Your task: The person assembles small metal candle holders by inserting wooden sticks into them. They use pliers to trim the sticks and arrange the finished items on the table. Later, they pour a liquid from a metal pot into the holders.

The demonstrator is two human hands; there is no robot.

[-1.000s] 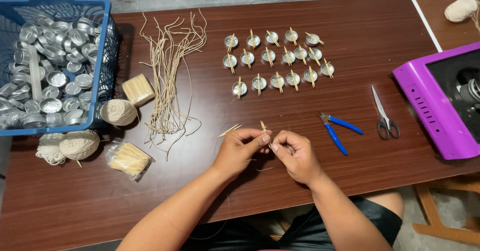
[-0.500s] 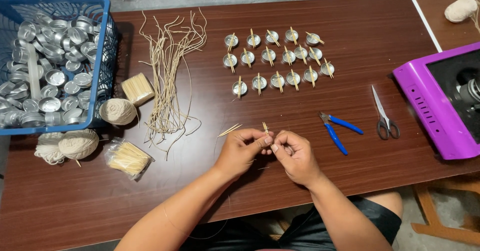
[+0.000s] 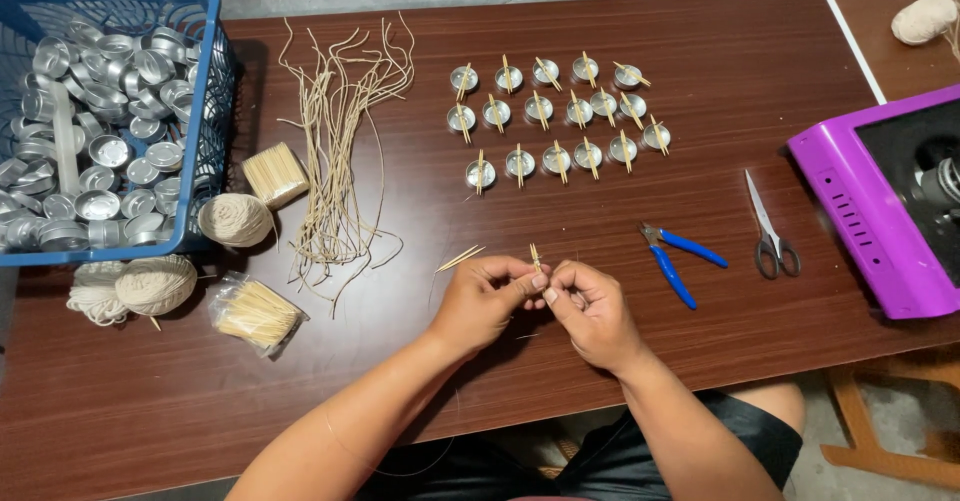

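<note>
Both forearms come up from the near edge & converge mid-table. L hand (image 3: 487, 301) & R hand (image 3: 590, 311) meet fingertip to fingertip, just above the table (image 3: 720, 361). Pinched between them: a small stick pair (image 3: 535, 258), long axis roughly upright/pointing away from the person, its top poking out above the L thumb. L hand is clenched on the sticks' lower part; R fingertips are pinched at the same spot, prob. on a thin thread, too fine to tell for sure. So the sticks sit right in the grip, equally near both hands, wrists slightly bent inward, knuckles up.

Just beyond the L hand, loose sticks (image 3: 459, 258) lie flat, angled up-right. R of the hands: blue pliers (image 3: 672, 261), then scissors (image 3: 770, 231), apart from each other. Near L: bagged sticks (image 3: 252, 311), yarn balls (image 3: 155, 283), a stick bundle (image 3: 273, 174).

Farther: a spread of wick strands (image 3: 335, 151) running near-far; three rows of metal cups (image 3: 555, 116), each w/ sticks laid across. Far L, a blue basket (image 3: 205, 111) full of empty cups. R edge: a purple machine (image 3: 860, 221).
</note>
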